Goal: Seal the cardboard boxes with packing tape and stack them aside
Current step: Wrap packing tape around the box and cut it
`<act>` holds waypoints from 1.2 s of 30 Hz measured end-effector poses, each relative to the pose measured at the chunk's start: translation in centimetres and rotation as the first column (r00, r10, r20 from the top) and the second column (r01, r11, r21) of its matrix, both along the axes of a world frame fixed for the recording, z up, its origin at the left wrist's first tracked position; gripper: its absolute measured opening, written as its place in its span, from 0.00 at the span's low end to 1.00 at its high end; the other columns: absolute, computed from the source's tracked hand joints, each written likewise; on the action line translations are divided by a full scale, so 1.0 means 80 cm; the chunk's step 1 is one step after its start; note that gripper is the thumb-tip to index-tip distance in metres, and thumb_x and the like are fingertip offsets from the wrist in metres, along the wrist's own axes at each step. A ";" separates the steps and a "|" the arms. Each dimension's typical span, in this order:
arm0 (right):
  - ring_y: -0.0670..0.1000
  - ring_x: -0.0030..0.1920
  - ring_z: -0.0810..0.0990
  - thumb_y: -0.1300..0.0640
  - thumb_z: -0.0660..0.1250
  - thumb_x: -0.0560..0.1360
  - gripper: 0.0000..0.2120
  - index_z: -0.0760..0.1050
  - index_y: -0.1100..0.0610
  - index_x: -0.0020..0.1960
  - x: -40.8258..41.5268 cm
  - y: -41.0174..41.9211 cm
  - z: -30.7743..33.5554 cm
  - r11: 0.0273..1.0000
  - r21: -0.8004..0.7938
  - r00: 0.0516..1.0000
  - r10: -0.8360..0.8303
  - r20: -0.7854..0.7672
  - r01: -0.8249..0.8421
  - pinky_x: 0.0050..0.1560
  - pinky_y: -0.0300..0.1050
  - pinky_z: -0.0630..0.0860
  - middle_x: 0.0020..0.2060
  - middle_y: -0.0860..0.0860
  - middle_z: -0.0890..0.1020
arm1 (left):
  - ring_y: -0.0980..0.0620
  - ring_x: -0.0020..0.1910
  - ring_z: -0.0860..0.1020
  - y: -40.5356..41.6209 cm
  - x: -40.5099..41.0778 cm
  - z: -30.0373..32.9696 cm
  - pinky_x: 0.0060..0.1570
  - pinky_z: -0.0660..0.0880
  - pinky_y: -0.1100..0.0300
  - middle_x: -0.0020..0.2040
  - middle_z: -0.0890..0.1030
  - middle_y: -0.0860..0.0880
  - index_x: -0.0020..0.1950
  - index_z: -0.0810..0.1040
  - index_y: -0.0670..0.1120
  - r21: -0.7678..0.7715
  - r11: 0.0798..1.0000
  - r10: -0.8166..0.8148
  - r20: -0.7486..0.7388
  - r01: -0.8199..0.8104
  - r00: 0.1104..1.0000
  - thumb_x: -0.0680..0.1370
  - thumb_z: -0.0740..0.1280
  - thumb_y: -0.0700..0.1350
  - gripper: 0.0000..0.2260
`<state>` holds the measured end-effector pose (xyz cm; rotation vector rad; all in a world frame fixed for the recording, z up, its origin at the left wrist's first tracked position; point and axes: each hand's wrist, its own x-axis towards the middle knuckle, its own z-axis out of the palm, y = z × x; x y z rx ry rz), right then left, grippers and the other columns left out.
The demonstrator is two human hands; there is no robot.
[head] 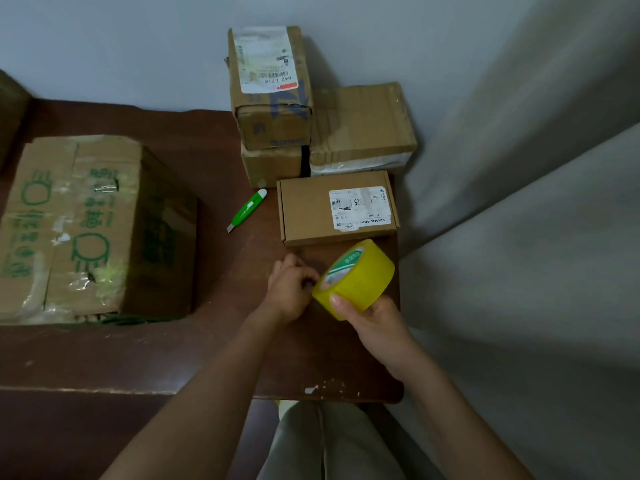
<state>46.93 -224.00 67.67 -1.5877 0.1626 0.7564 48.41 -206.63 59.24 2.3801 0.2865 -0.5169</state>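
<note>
At the near right end of the brown table [214,348], the right hand [375,323] grips a yellow roll of packing tape [356,277], thumb lying across its outer face and fingers curled underneath. The left hand [292,289] is curled at the roll's left edge, fingertips picking at it, probably hunting for the loose tape end; no strip is pulled free yet. Just beyond the roll lies a flat mailer box [311,211] with a white label, lid down and no fresh tape visible on it, so it looks like the next to seal. Farther back against the wall, 3 boxes [273,126] are gathered, 1 resting on another, which suggests stacking has begun. A large green-printed carton [86,223] sits at the left, and a green utility knife [247,209] lies between it and the mailer.
</note>
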 end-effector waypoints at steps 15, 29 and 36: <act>0.43 0.57 0.81 0.39 0.68 0.72 0.24 0.77 0.45 0.66 0.059 0.030 0.067 0.930 0.163 0.932 -0.347 0.103 0.328 0.51 0.36 0.76 0.60 0.44 0.81 | 0.60 0.24 0.75 0.018 -0.009 0.117 0.26 0.73 0.68 0.30 0.78 0.49 0.42 0.81 0.40 -0.638 0.657 0.265 -0.302 -0.401 0.916 0.74 0.70 0.29 0.07; 0.45 0.49 0.81 0.50 0.69 0.78 0.17 0.74 0.50 0.65 0.034 0.105 0.095 0.752 0.322 0.813 -0.479 -0.330 0.574 0.44 0.40 0.73 0.50 0.47 0.87 | 0.54 0.26 0.77 0.084 -0.066 0.204 0.26 0.74 0.64 0.32 0.79 0.43 0.39 0.75 0.40 -0.497 0.430 0.601 -0.465 -0.754 0.649 0.76 0.72 0.39 0.09; 0.47 0.56 0.80 0.46 0.70 0.77 0.19 0.72 0.50 0.64 0.031 0.129 0.108 0.717 0.263 0.760 -0.568 -0.317 0.646 0.47 0.42 0.74 0.53 0.46 0.85 | 0.54 0.28 0.74 0.089 -0.062 0.227 0.36 0.73 0.59 0.28 0.77 0.48 0.33 0.75 0.44 -0.272 0.708 0.659 -0.075 -0.651 0.748 0.77 0.72 0.47 0.15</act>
